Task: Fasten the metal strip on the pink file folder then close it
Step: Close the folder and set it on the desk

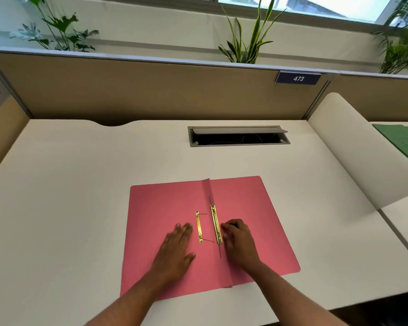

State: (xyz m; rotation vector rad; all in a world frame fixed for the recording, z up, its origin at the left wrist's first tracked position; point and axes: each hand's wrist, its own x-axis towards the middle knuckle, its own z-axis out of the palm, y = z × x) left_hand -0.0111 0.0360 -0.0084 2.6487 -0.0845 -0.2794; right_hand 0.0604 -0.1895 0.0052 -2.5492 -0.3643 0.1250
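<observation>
The pink file folder (250, 203) lies open and flat on the white desk (80, 184). Near its centre fold a long gold metal strip (216, 225) runs along the spine, with thin prongs sticking out at both ends. A shorter gold strip (199, 228) lies loose on the left flap. My left hand (177, 245) rests flat, palm down, on the left flap beside the shorter strip. My right hand (238, 241) sits on the right flap with fingers curled, fingertips touching the long strip's right edge.
An open cable tray (238, 136) is set into the desk behind the folder. A tan partition with a "473" sign (298, 78) and plants stand at the back. A white rounded divider (353, 147) separates a neighbouring desk holding a green folder (403, 140).
</observation>
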